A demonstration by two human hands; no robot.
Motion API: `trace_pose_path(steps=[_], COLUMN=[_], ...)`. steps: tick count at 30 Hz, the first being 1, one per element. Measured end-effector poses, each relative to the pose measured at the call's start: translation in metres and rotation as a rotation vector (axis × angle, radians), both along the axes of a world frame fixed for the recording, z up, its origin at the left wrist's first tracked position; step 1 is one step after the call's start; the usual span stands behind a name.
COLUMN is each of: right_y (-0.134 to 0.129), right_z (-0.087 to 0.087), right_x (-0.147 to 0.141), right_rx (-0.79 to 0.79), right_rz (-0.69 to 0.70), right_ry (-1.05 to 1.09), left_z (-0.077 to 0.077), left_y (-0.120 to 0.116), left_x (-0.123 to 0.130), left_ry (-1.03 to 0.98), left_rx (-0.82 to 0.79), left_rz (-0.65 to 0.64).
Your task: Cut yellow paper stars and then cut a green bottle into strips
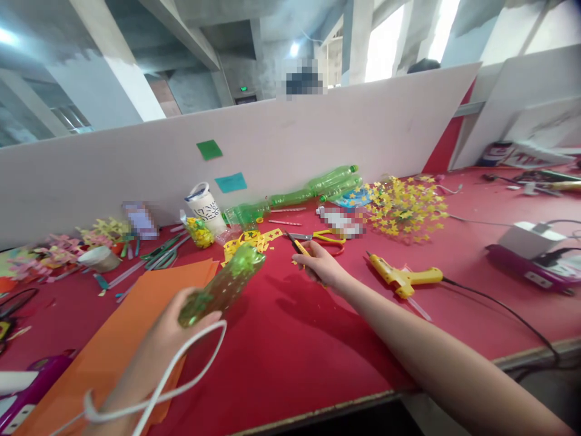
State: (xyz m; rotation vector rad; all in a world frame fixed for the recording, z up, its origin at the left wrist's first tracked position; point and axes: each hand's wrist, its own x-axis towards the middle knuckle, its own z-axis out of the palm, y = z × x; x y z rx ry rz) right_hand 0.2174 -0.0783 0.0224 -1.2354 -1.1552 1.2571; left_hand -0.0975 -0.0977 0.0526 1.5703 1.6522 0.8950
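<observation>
A translucent green plastic bottle [226, 283], glossy and tilted, rests in the left hand [175, 324] above the tabletop, its far end leaning rightward. A yellow-and-black craft knife [300, 247] sits in the right hand [323, 266], blade pointing away and leftward.

The left hand [175, 321] and right hand [320, 264] are bare, as are the left forearm [129, 383] and right forearm [417, 336]; a white cord [157, 396] loops at near left.

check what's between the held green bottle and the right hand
The head view shows red tabletop between the green bottle and right hand, yellow scraps beyond.
</observation>
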Motion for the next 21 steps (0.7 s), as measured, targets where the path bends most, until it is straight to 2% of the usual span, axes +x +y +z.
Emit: trace_pose_path(steps=[3, 4, 7, 9, 10, 12, 17, 21], right_y=[0.004, 0.005, 0.007, 0.006, 0.005, 0.005, 0.008, 0.010], right_z=[-0.005, -0.007, -0.009, -0.009, -0.010, -0.010, -0.013, -0.016], right_x=[0.001, 0.001, 0.000, -0.001, -0.002, -0.002, -0.003, -0.001], right_rx=[-0.004, -0.002, 0.001, 0.001, 0.002, 0.005, 0.031, 0.040], right_rz=[-0.014, -0.016, -0.015, -0.016, -0.018, -0.029, -0.083, -0.123], right_ry=[0.019, 0.024, 0.024, 0.021, 0.020, 0.019, 0.026, 0.034], left_z=[-0.001, -0.003, -0.010, -0.014, -0.016, -0.018, -0.025, -0.023], left_y=[0.026, 0.030, 0.030, 0.026, 0.024, 0.018, 0.006, 0.006], left_x=[0.042, 0.051, 0.066, 0.072, 0.075, 0.084, 0.123, 0.168], left_ry=[-0.029, -0.070, -0.423, -0.684, -0.801, -0.988, -1.400, -1.546], left_rx=[0.013, 0.012, -0.081, -0.275, -0.385, -0.443, -0.483, -0.336], left_rz=[-0.120, -0.110, -0.034, 0.102, 0.110, 0.102, 0.073, 0.207])
